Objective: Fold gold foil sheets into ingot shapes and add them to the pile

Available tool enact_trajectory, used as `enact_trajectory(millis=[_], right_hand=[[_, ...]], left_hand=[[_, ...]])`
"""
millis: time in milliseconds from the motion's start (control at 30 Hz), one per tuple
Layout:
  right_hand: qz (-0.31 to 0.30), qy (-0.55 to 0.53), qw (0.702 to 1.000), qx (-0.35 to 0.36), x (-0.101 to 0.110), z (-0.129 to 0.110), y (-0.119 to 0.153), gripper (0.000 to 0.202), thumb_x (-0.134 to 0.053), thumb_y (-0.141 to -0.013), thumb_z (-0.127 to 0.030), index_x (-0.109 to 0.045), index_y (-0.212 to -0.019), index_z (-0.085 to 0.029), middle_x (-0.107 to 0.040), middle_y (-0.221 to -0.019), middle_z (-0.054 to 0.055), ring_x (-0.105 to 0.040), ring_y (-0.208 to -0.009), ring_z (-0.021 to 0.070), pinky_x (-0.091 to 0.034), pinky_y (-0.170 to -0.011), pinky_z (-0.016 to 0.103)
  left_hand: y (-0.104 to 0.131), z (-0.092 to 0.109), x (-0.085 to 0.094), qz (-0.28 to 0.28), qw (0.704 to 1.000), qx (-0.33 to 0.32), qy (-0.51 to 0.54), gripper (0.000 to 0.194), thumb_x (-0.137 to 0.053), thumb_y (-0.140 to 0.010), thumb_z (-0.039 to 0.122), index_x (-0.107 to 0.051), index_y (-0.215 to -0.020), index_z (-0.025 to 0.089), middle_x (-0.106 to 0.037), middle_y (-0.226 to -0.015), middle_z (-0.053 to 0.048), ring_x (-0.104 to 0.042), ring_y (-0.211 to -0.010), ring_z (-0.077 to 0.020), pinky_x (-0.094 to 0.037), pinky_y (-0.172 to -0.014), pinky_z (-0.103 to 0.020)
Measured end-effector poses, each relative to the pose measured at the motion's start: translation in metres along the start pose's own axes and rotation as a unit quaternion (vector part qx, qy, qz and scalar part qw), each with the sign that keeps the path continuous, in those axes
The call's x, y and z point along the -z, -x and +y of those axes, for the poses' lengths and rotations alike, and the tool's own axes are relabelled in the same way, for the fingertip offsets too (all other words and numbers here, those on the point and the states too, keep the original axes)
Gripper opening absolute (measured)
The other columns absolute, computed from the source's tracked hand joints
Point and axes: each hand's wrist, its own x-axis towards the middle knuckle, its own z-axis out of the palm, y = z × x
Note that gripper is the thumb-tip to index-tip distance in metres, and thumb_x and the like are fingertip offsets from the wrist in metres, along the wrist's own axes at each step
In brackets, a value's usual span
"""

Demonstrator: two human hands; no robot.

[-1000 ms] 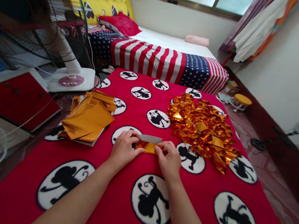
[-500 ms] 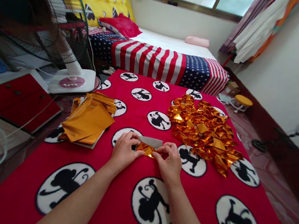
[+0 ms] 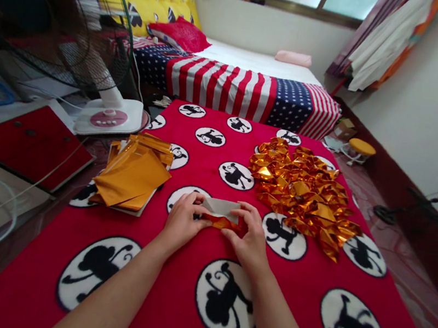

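Between my hands, low over the red cloth (image 3: 169,267), is a sheet of gold foil paper (image 3: 221,208), its pale inner side showing at the back and a shiny orange-gold fold along the front. My left hand (image 3: 185,221) pinches its left end between thumb and fingers. At the right end, my right hand (image 3: 247,236) grips it with curled fingers and thumb. A stack of flat gold foil sheets (image 3: 132,175) lies to the left of my left hand. Beyond my right hand is a heap of folded, shiny gold foil pieces (image 3: 301,191).
A standing fan (image 3: 108,116) with blurred blades is at the left, beside a red panel (image 3: 35,143) and a white cable (image 3: 10,192). Past the table is a bed with a flag-patterned cover (image 3: 231,85). A yellow stool (image 3: 362,147) stands on the floor at the right.
The foil paper's back part has opened up, so more of its pale side shows and the gold front fold looks narrower. My right fingers have lifted slightly. The view has shifted a little.
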Motion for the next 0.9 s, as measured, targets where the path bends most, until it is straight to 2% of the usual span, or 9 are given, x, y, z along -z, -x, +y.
enact_trajectory(millis=[100, 167, 233, 300, 400, 567, 633, 733, 900], right_hand=[[0.028, 0.061, 0.997, 0.044, 0.004, -0.003, 0.003, 0.015, -0.073, -0.072, -0.016, -0.066, -0.083, -0.023, -0.054, -0.122, 0.007, -0.05, -0.113, 0.0266, -0.041, -0.096, 0.043], [0.039, 0.114, 0.989, 0.081, 0.007, -0.008, 0.005, 0.01, -0.068, -0.077, -0.014, -0.065, -0.075, -0.023, -0.057, -0.109, 0.007, -0.051, -0.104, 0.0253, -0.042, -0.089, 0.041], [0.021, 0.142, 0.984, 0.108, 0.009, -0.013, 0.007, 0.015, -0.06, -0.082, -0.012, -0.064, -0.073, -0.023, -0.058, -0.093, 0.006, -0.051, -0.09, 0.0227, -0.043, -0.08, 0.037], [-0.013, 0.128, 0.983, 0.128, 0.009, -0.015, 0.008, 0.019, -0.054, -0.085, -0.01, -0.061, -0.073, -0.023, -0.06, -0.086, 0.005, -0.051, -0.084, 0.0211, -0.043, -0.074, 0.035], [-0.065, 0.062, 0.985, 0.144, 0.006, -0.013, 0.008, 0.021, -0.048, -0.083, -0.004, -0.057, -0.076, -0.022, -0.064, -0.091, 0.005, -0.055, -0.087, 0.0201, -0.044, -0.077, 0.033], [-0.098, 0.032, 0.988, 0.113, 0.004, -0.01, 0.009, 0.024, -0.047, -0.076, 0.0, -0.055, -0.079, -0.022, -0.067, -0.088, 0.004, -0.058, -0.086, 0.0203, -0.045, -0.077, 0.033], [-0.096, 0.028, 0.99, 0.102, 0.004, -0.01, 0.009, 0.024, -0.047, -0.075, 0.0, -0.055, -0.078, -0.022, -0.067, -0.088, 0.004, -0.058, -0.086, 0.0205, -0.045, -0.078, 0.033], [-0.093, 0.011, 0.991, 0.095, 0.004, -0.01, 0.009, 0.024, -0.047, -0.075, 0.0, -0.056, -0.078, -0.022, -0.068, -0.087, 0.004, -0.059, -0.087, 0.0203, -0.047, -0.078, 0.033], [-0.086, -0.048, 0.993, 0.062, 0.003, -0.006, 0.009, 0.025, -0.053, -0.075, 0.0, -0.062, -0.079, -0.022, -0.069, -0.091, 0.003, -0.061, -0.089, 0.0194, -0.049, -0.081, 0.033]], left_hand=[[0.0, -0.001, 0.001, -0.005, 1.0, -0.007, 0.008, 0.018, -0.08, -0.066, 0.018, -0.079, -0.081, 0.028, -0.065, -0.108, -0.003, -0.057, -0.103, -0.0227, -0.046, -0.094, -0.039], [0.0, -0.001, 0.002, -0.008, 1.0, -0.01, 0.012, 0.015, -0.079, -0.067, 0.019, -0.079, -0.078, 0.029, -0.064, -0.108, -0.003, -0.056, -0.103, -0.0224, -0.046, -0.094, -0.039], [0.0, -0.002, 0.002, -0.009, 1.0, -0.013, 0.016, 0.013, -0.079, -0.068, 0.019, -0.079, -0.075, 0.03, -0.064, -0.107, -0.003, -0.056, -0.103, -0.022, -0.046, -0.092, -0.038], [0.001, -0.003, 0.001, -0.008, 1.0, -0.019, 0.019, 0.013, -0.079, -0.068, 0.019, -0.078, -0.074, 0.03, -0.063, -0.106, -0.003, -0.056, -0.102, -0.0216, -0.047, -0.091, -0.037], [0.004, -0.003, 0.002, 0.005, 0.999, -0.035, 0.018, 0.013, -0.077, -0.069, 0.016, -0.077, -0.073, 0.028, -0.061, -0.109, -0.003, -0.056, -0.101, -0.0209, -0.047, -0.091, -0.037], [0.007, 0.005, 0.013, 0.067, 0.993, -0.089, -0.044, 0.01, -0.076, -0.07, 0.017, -0.074, -0.075, 0.024, -0.06, -0.111, -0.006, -0.054, -0.101, -0.0222, -0.046, -0.091, -0.038], [0.007, 0.007, 0.016, 0.037, 0.99, -0.127, -0.042, 0.01, -0.072, -0.074, 0.015, -0.073, -0.079, 0.024, -0.063, -0.101, -0.006, -0.056, -0.099, -0.0214, -0.046, -0.089, -0.037], [0.005, 0.004, 0.016, -0.032, 0.987, -0.155, 0.026, 0.012, -0.068, -0.078, 0.015, -0.072, -0.087, 0.023, -0.069, -0.091, -0.004, -0.061, -0.091, -0.0187, -0.048, -0.085, -0.033], [0.001, -0.002, 0.012, -0.071, 0.986, -0.116, 0.097, 0.014, -0.062, -0.084, 0.016, -0.074, -0.081, 0.022, -0.074, -0.087, -0.004, -0.067, -0.084, -0.0166, -0.051, -0.081, -0.031]])
